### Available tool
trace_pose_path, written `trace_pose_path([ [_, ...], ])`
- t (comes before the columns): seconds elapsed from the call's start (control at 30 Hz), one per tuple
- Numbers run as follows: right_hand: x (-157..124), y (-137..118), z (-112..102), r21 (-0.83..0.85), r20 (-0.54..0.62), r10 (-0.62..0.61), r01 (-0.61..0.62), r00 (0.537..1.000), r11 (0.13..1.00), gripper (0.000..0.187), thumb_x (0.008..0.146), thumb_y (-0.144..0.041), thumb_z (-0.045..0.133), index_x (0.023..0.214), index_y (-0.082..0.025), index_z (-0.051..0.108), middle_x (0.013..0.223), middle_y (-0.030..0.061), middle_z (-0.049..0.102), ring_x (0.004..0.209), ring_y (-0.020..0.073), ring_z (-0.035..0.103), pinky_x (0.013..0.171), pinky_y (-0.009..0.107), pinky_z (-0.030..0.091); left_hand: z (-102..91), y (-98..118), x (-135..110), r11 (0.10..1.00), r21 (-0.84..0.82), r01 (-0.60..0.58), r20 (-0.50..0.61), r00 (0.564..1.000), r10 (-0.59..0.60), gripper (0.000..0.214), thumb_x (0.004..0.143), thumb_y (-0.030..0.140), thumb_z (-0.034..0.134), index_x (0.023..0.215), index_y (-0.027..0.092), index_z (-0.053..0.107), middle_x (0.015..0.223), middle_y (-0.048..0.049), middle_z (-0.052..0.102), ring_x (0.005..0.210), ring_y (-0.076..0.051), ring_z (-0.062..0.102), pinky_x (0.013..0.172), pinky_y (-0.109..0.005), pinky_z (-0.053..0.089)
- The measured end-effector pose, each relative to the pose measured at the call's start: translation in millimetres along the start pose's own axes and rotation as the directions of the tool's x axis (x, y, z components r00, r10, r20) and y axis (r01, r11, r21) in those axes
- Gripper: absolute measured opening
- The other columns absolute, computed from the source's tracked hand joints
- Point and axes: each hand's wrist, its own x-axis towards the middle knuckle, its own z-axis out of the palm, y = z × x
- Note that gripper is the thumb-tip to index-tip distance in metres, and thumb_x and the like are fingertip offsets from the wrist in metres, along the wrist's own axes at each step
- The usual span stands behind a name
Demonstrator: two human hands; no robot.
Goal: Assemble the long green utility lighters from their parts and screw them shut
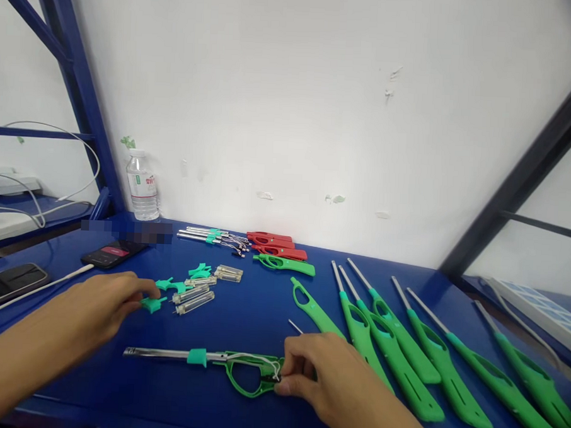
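Observation:
My left hand (116, 301) pinches a small teal trigger piece (153, 305) at the left, beside more teal trigger pieces (200, 271) and several clear fuel tanks (194, 301). Nearer the front edge lies an opened green lighter shell (247, 389). Along it run a metal tube (161, 353) with a teal collar (196, 356) and white wires (260, 359). My right hand (319, 373) has its thumb and fingers closed on the shell's right part, where the wires meet a small black piece. The fingers hide the rest of the handle.
Several long green lighters (389, 332) lie at the right. Toward the wall are red shells (279, 251), green shells (287, 265) and metal tubes with wires (209, 237). A water bottle (142, 185), two phones (12, 282) and a white cable (50, 287) are at the left.

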Motion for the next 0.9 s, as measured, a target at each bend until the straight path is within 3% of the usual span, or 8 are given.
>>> trace_pose_path([
  [0.07,1.0,1.2,1.0,-0.001,-0.002,0.003,-0.003,1.0,1.0,0.018,0.091,-0.017,0.088,0.079,-0.025,0.078,0.078,-0.005,0.073,0.078,0.016,0.064,0.066,0.027,0.033,-2.2,26.1,-1.4,0.996,-0.01,-0.083,0.063,0.994,0.084,0.023,0.09,0.024,0.073,0.097,0.034,0.092,0.093,0.0064,0.087,0.084,-0.019,0.084,0.075,-0.017,0.056],
  [0.13,2.1,2.4,2.2,0.002,-0.009,-0.012,0.013,1.0,1.0,0.019,0.09,-0.016,0.088,0.078,-0.025,0.077,0.076,-0.0054,0.072,0.076,0.0155,0.063,0.065,0.027,0.033,5.9,58.5,-5.6,0.97,-0.086,-0.226,0.124,0.964,0.236,0.031,0.101,0.025,0.065,0.109,0.038,0.092,0.098,0.0051,0.088,0.087,-0.018,0.086,0.077,-0.017,0.06],
  [0.23,2.7,3.1,3.2,0.004,-0.014,-0.03,0.03,0.999,1.0,0.02,0.089,-0.015,0.088,0.077,-0.025,0.075,0.075,-0.0062,0.07,0.074,0.0147,0.06,0.064,0.027,0.031,33.6,101.0,-14.5,0.939,-0.152,-0.309,0.093,0.941,0.325,0.028,0.105,0.024,0.065,0.105,0.036,0.09,0.098,0.0038,0.089,0.084,-0.017,0.086,0.078,-0.017,0.062],
  [0.3,2.0,3.0,3.0,0.009,-0.018,-0.038,0.038,0.999,0.999,0.021,0.09,-0.014,0.086,0.077,-0.025,0.073,0.075,-0.0062,0.07,0.073,0.0147,0.06,0.064,0.027,0.03,53.3,116.2,-20.6,0.944,-0.136,-0.299,0.164,0.933,0.32,0.03,0.106,0.019,0.063,0.108,0.035,0.088,0.097,0.0032,0.088,0.081,-0.017,0.084,0.076,-0.018,0.061],
  [0.47,0.2,5.3,3.4,0.029,-0.032,-0.054,0.055,0.998,0.998,0.023,0.091,-0.015,0.086,0.076,-0.025,0.071,0.075,-0.0062,0.07,0.074,0.015,0.06,0.065,0.028,0.029,80.1,117.5,-32.9,0.943,-0.106,-0.315,0.222,0.917,0.331,0.04,0.103,0.006,0.054,0.102,0.033,0.084,0.098,0.0015,0.082,0.08,-0.016,0.081,0.075,-0.02,0.059],
  [0.7,-0.5,11.6,7.3,0.047,-0.05,-0.088,0.091,0.995,0.995,0.023,0.09,-0.014,0.084,0.077,-0.026,0.07,0.074,-0.0072,0.069,0.072,0.0142,0.057,0.064,0.028,0.029,90.2,117.7,-34.3,0.938,-0.09,-0.335,0.247,0.905,0.347,0.044,0.104,0.003,0.051,0.111,0.033,0.082,0.102,-0.0006,0.08,0.084,-0.017,0.08,0.078,-0.021,0.058],
  [0.9,-0.5,10.2,5.2,0.05,-0.049,-0.095,0.097,0.994,0.994,0.023,0.09,-0.014,0.082,0.076,-0.026,0.068,0.073,-0.0074,0.067,0.072,0.0141,0.057,0.064,0.027,0.029,94.8,116.7,-31.6,0.942,-0.129,-0.311,0.237,0.913,0.333,0.038,0.107,0.008,0.051,0.106,0.031,0.081,0.102,0.0003,0.08,0.084,-0.018,0.08,0.077,-0.023,0.058],
])
